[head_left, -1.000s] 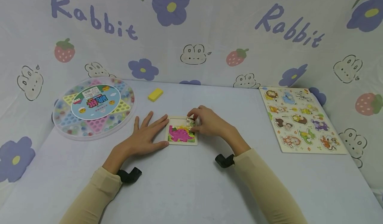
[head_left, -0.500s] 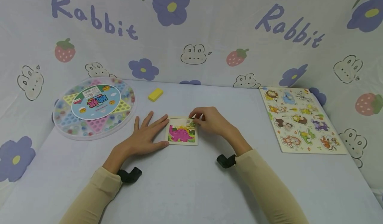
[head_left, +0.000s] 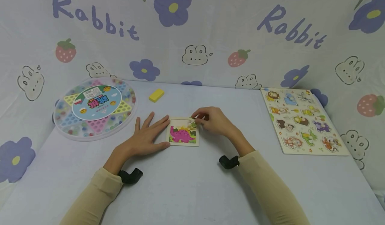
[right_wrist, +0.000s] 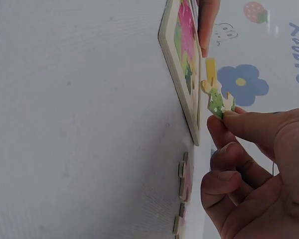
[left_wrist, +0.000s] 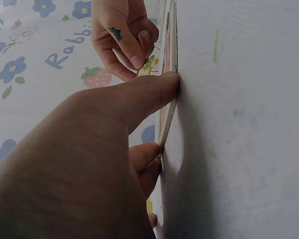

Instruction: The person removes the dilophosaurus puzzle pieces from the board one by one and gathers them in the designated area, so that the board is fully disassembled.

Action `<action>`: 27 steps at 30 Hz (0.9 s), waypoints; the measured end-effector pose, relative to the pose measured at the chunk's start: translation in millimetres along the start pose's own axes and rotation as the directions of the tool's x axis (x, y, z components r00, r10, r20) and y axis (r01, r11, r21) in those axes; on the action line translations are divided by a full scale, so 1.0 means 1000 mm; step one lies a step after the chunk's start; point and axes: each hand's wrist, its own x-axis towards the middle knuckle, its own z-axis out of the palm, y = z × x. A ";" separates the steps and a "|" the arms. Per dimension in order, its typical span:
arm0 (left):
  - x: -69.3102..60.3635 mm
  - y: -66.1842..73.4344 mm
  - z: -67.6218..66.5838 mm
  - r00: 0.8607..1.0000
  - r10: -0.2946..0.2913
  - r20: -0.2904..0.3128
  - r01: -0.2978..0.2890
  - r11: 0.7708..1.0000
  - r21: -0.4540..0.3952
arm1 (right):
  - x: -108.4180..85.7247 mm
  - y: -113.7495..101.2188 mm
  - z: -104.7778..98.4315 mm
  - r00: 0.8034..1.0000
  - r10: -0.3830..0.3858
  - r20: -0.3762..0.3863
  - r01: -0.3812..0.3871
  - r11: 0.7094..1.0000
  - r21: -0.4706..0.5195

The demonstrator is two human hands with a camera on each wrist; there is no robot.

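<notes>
A small jigsaw puzzle (head_left: 182,137) with a pink dinosaur sits in a square wooden frame (head_left: 183,145). Its upper part shows bare backing. My right hand (head_left: 215,120) pinches a green and cream puzzle piece (right_wrist: 220,102) between thumb and index finger. That piece is held just above the frame's far right corner, apart from the frame in the right wrist view. My left hand (head_left: 147,136) lies spread, its thumb and fingertips touching the frame's left edge. Loose puzzle pieces (right_wrist: 185,179) lie beside the frame, hidden behind my right hand in the head view.
A yellow block (head_left: 156,95) lies behind the frame. At the left stands a round marble board game (head_left: 94,108) in clear packaging. An animal peg puzzle board (head_left: 303,121) lies at the far right. Printed cloth (head_left: 210,21) hangs behind the table.
My right hand has shifted slightly right and away from me over the frame's far right corner, with the pinched piece turning in its fingers. My left hand stays in place.
</notes>
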 end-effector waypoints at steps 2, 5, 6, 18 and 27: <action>0.000 0.000 0.000 1.000 0.003 0.000 -0.003 1.000 -0.002 | -0.001 0.002 -0.002 1.000 0.014 -0.005 -0.014 1.000 0.025; 0.000 0.001 -0.001 1.000 0.003 -0.003 -0.003 1.000 -0.003 | -0.003 0.004 -0.007 0.999 0.027 -0.019 -0.026 0.998 0.056; -0.001 0.001 -0.001 1.000 0.003 -0.003 -0.003 1.000 -0.005 | -0.004 0.005 -0.008 0.999 0.029 -0.024 -0.027 0.997 0.065; -0.002 0.000 -0.001 1.000 -0.003 -0.007 0.003 1.000 -0.004 | -0.021 0.030 -0.024 0.997 0.047 -0.061 -0.042 0.996 0.078; -0.001 0.000 0.000 1.000 0.004 0.000 -0.004 1.000 -0.008 | -0.037 0.054 -0.042 0.993 0.098 -0.067 -0.089 0.987 0.135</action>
